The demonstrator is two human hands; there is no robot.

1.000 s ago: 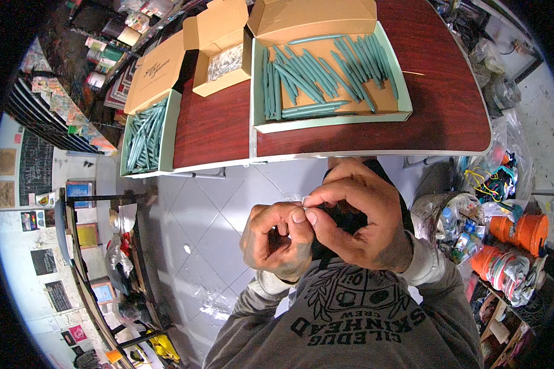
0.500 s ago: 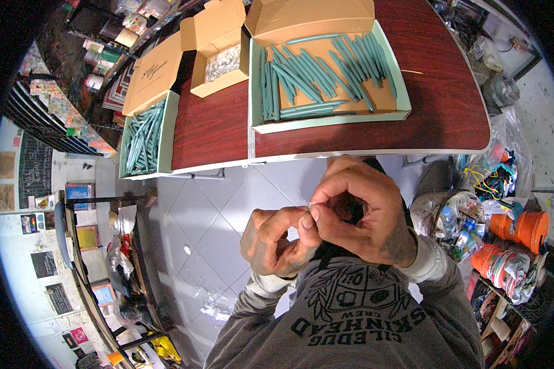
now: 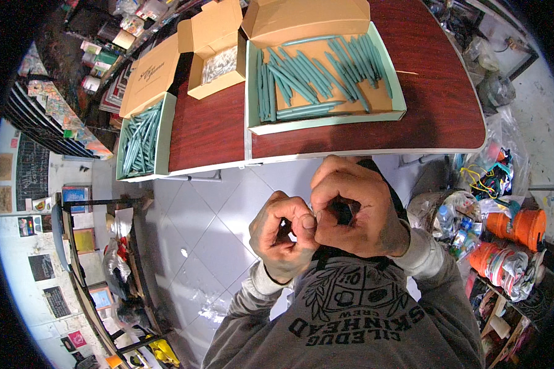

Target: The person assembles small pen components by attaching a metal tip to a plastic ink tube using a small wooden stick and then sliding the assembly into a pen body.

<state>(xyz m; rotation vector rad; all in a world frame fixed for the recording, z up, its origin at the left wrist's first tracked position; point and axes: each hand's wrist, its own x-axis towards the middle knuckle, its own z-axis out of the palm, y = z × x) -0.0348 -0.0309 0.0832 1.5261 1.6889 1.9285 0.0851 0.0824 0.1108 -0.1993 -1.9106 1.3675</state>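
My left hand (image 3: pixel 283 237) and my right hand (image 3: pixel 363 212) meet in front of my chest, just off the near table edge. Thumb and fingers are curled into a closed ring on each, with the fingertips touching between them. Whatever they pinch is too small or hidden to make out. Beyond them on the dark red table (image 3: pixel 437 111) stands a wide open box (image 3: pixel 326 123) with several slim teal pen-like sticks (image 3: pixel 305 77). Left of it is a small cardboard box (image 3: pixel 224 85) of small clear-white pieces (image 3: pixel 221 63). Farther left, a narrower box (image 3: pixel 161 147) holds more teal sticks (image 3: pixel 141 141).
A thin light stick (image 3: pixel 406 73) lies right of the wide box. Bags, bottles and orange rolls (image 3: pixel 516 229) crowd the right side. A dark-framed rack (image 3: pixel 74 246) stands at the left, above a tiled floor (image 3: pixel 197 227).
The left hand has turned and shifted slightly up and right, its fingers curling tighter against the right hand. The right hand's fingers have closed into a rounder ring. The boxes stay put.
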